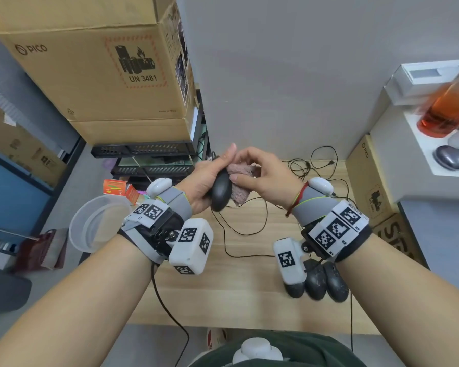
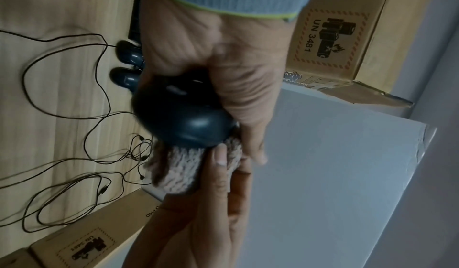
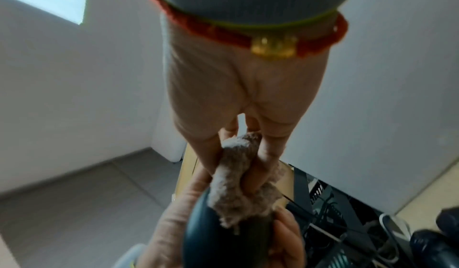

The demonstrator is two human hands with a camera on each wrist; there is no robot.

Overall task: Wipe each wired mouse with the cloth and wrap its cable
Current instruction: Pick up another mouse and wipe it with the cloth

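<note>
My left hand (image 1: 210, 178) grips a black wired mouse (image 1: 220, 192) above the far middle of the wooden table (image 1: 236, 295); the same mouse (image 2: 183, 119) fills the left wrist view and shows as a mouse (image 3: 213, 239) in the right wrist view. My right hand (image 1: 255, 173) holds a pinkish-brown fuzzy cloth (image 1: 243, 181) bunched against the mouse's right side. The cloth (image 3: 238, 176) is pinched between its fingers, and the cloth (image 2: 181, 166) lies under the mouse's front. The mouse's cable (image 1: 244, 229) hangs down in loops onto the table.
Three more black mice (image 1: 318, 282) lie side by side at the table's right front, with tangled cables (image 1: 310, 168) at the far right. A large cardboard box (image 1: 96, 67) stands far left; a clear plastic bowl (image 1: 96, 223) sits beside the table's left edge.
</note>
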